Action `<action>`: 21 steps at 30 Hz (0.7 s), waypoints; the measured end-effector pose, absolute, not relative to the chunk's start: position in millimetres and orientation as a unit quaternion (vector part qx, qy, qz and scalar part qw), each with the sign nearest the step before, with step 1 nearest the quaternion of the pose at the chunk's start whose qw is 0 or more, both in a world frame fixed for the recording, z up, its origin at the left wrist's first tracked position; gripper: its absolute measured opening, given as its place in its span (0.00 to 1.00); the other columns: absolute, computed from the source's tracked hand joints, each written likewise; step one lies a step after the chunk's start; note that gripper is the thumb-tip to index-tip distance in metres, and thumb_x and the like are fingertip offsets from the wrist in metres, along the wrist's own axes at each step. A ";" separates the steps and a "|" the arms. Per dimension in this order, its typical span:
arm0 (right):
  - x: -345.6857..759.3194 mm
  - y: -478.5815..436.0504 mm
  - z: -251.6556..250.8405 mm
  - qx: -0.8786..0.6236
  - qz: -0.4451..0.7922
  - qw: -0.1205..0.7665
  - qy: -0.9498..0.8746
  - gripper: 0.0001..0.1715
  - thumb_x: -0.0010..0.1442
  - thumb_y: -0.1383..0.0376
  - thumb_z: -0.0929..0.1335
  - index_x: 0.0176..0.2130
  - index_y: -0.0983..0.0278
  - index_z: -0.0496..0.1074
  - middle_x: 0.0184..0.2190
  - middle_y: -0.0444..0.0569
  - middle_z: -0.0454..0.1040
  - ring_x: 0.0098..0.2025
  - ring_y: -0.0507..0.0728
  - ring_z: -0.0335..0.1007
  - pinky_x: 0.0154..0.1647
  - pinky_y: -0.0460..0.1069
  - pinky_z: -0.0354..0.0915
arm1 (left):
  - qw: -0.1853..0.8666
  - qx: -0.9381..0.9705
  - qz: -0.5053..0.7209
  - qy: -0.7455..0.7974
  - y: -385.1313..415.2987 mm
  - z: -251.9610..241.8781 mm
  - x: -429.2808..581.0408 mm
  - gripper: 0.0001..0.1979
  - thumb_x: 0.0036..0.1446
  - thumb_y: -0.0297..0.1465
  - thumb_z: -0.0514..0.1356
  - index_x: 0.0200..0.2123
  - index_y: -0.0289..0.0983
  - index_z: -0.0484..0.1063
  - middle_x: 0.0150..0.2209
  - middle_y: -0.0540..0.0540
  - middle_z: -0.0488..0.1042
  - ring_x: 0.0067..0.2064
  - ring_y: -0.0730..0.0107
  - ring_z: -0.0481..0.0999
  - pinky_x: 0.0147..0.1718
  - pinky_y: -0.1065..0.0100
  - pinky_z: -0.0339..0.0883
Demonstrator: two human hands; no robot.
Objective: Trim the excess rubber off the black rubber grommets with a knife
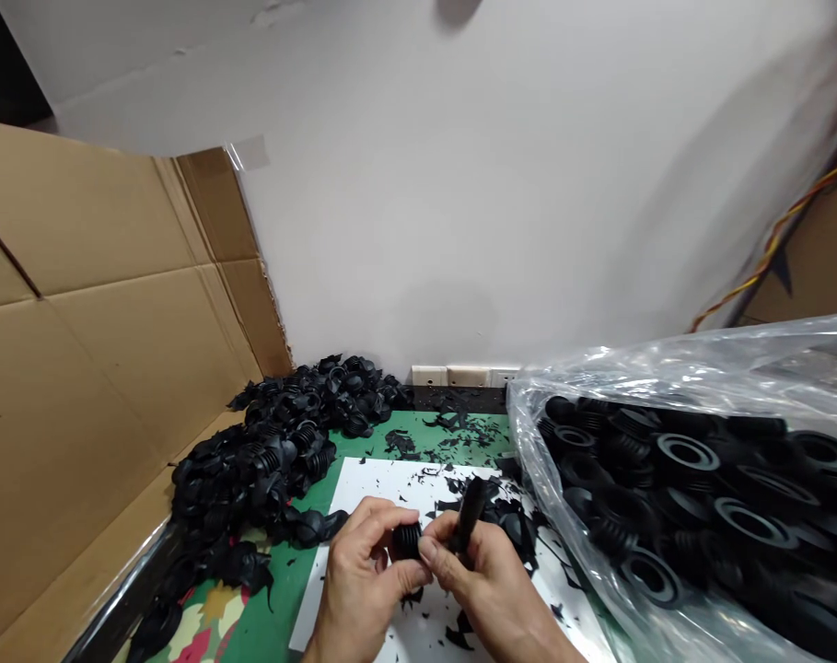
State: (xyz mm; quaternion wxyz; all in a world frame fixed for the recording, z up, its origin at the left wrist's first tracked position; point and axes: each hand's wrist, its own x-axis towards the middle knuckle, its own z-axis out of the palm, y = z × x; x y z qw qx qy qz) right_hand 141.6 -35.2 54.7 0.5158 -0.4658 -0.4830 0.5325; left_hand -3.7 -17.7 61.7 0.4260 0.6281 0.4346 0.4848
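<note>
Between the thumb and fingers of my left hand [366,571] is a small black ribbed rubber bellows [407,540]. My right hand [483,575] is closed around a dark stick-like tool [470,516] that points up and away; its working end is hidden. The right thumb and forefinger meet at the right side of the bellows. Beneath both hands lies a white sheet [369,479], strewn with black rubber scraps [511,529].
A heap of black ribbed parts and trimmings [280,451] lies left, beside a cardboard panel [114,304]. To the right, a clear plastic bag [539,460] holds several black ribbed rubber parts [687,456]. Green surface [418,424] runs under the sheet; sockets [466,376] line the wall.
</note>
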 end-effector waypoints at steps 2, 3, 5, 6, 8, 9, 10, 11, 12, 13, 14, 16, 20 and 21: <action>143.4 -33.4 51.5 -0.439 0.566 0.515 -0.471 0.19 0.49 0.52 0.69 0.23 0.65 0.66 0.16 0.38 0.59 0.18 0.48 0.50 0.19 0.44 0.50 | 0.455 0.599 0.498 0.432 -17.1 63.5 -3.4 0.13 0.34 0.24 0.71 0.29 0.39 0.82 0.28 0.48 0.75 0.28 0.70 0.71 0.25 0.73 0.65; 144.0 -32.8 50.1 -0.429 0.584 0.513 -0.461 0.20 0.49 0.51 0.69 0.23 0.64 0.65 0.15 0.36 0.56 0.16 0.46 0.46 0.17 0.44 0.46 | 0.478 0.577 0.500 0.434 -16.6 63.6 -3.7 0.13 0.32 0.25 0.72 0.28 0.38 0.82 0.27 0.49 0.74 0.26 0.71 0.70 0.22 0.74 0.64; 144.4 -32.5 48.4 -0.418 0.618 0.507 -0.432 0.21 0.49 0.50 0.70 0.22 0.64 0.63 0.14 0.34 0.53 0.15 0.44 0.40 0.15 0.43 0.40 | 0.521 0.534 0.495 0.445 -15.8 62.5 -4.2 0.12 0.33 0.28 0.72 0.27 0.37 0.81 0.22 0.51 0.72 0.20 0.75 0.68 0.17 0.75 0.62; 144.0 -32.8 48.2 -0.415 0.631 0.506 -0.416 0.22 0.48 0.50 0.70 0.22 0.64 0.63 0.13 0.33 0.52 0.14 0.44 0.38 0.14 0.43 0.38 | 0.537 0.517 0.489 0.453 -15.7 61.7 -4.3 0.11 0.34 0.29 0.71 0.27 0.36 0.80 0.19 0.52 0.71 0.17 0.77 0.66 0.15 0.75 0.60; 142.2 -33.5 48.5 -0.409 0.649 0.505 -0.396 0.23 0.47 0.49 0.71 0.22 0.63 0.62 0.13 0.33 0.52 0.14 0.43 0.36 0.14 0.43 0.36 | 0.557 0.495 0.483 0.461 -15.9 60.0 -3.8 0.10 0.35 0.31 0.71 0.26 0.35 0.79 0.15 0.54 0.68 0.14 0.78 0.65 0.14 0.76 0.60; 141.1 -33.8 48.6 -0.407 0.653 0.504 -0.393 0.24 0.47 0.48 0.71 0.22 0.63 0.61 0.13 0.33 0.51 0.14 0.43 0.35 0.13 0.43 0.36 | 0.558 0.492 0.483 0.462 -16.1 59.3 -3.4 0.10 0.35 0.32 0.71 0.25 0.34 0.79 0.15 0.54 0.68 0.14 0.78 0.65 0.14 0.76 0.60; 140.2 -34.0 48.6 -0.406 0.652 0.504 -0.395 0.25 0.47 0.47 0.71 0.22 0.63 0.61 0.13 0.33 0.51 0.14 0.43 0.35 0.13 0.43 0.36 | 0.553 0.493 0.486 0.464 -16.2 58.7 -3.0 0.10 0.35 0.32 0.71 0.25 0.34 0.78 0.16 0.54 0.69 0.14 0.78 0.65 0.13 0.76 0.60; 139.9 -34.0 48.4 -0.407 0.647 0.504 -0.402 0.25 0.47 0.46 0.70 0.22 0.63 0.61 0.13 0.33 0.51 0.14 0.43 0.36 0.13 0.43 0.37 | 0.545 0.497 0.491 0.464 -16.3 58.3 -2.8 0.10 0.36 0.32 0.71 0.24 0.34 0.78 0.17 0.53 0.69 0.14 0.79 0.65 0.12 0.76 0.59; 140.4 -33.7 48.1 -0.408 0.638 0.506 -0.413 0.25 0.47 0.46 0.71 0.22 0.63 0.62 0.13 0.33 0.51 0.14 0.43 0.36 0.13 0.43 0.37 | 0.534 0.504 0.496 0.464 -16.3 58.1 -2.7 0.09 0.36 0.32 0.71 0.23 0.34 0.78 0.19 0.53 0.69 0.14 0.79 0.65 0.12 0.77 0.58; 142.0 -33.4 47.9 -0.409 0.626 0.511 -0.424 0.25 0.48 0.46 0.70 0.24 0.64 0.64 0.13 0.33 0.51 0.14 0.44 0.38 0.13 0.43 0.38 | 0.522 0.511 0.502 0.463 -16.3 57.9 -2.9 0.08 0.36 0.32 0.70 0.23 0.35 0.78 0.20 0.53 0.69 0.15 0.79 0.65 0.11 0.77 0.58; 144.9 -32.9 47.9 -0.411 0.613 0.518 -0.432 0.25 0.49 0.46 0.70 0.26 0.64 0.66 0.13 0.33 0.51 0.14 0.44 0.40 0.13 0.43 0.40 | 0.511 0.519 0.507 0.461 -16.1 57.8 -3.4 0.07 0.36 0.31 0.70 0.22 0.35 0.78 0.21 0.53 0.69 0.15 0.80 0.64 0.11 0.77 0.58; 153.8 -32.3 49.2 -0.412 0.576 0.543 -0.452 0.25 0.52 0.46 0.68 0.33 0.65 0.69 0.14 0.35 0.55 0.15 0.46 0.48 0.15 0.43 0.46 | 0.493 0.534 0.511 0.459 -15.7 57.4 -4.7 0.05 0.38 0.29 0.69 0.21 0.35 0.78 0.22 0.53 0.69 0.15 0.81 0.64 0.12 0.77 0.58; 172.1 -33.9 55.0 -0.417 0.449 0.590 -0.526 0.23 0.58 0.49 0.64 0.41 0.63 0.74 0.27 0.45 0.67 0.23 0.51 0.61 0.25 0.47 0.61 | 0.458 0.573 0.507 0.453 -15.8 54.2 -7.4 0.02 0.40 0.26 0.67 0.23 0.36 0.79 0.24 0.52 0.70 0.18 0.80 0.63 0.15 0.77 0.58; 174.0 -34.7 56.2 -0.420 0.424 0.591 -0.543 0.21 0.59 0.50 0.65 0.41 0.62 0.75 0.30 0.47 0.69 0.25 0.51 0.63 0.28 0.49 0.63 | 0.450 0.583 0.504 0.451 -16.1 53.4 -7.8 0.02 0.41 0.26 0.67 0.24 0.37 0.79 0.24 0.52 0.70 0.18 0.79 0.64 0.16 0.76 0.58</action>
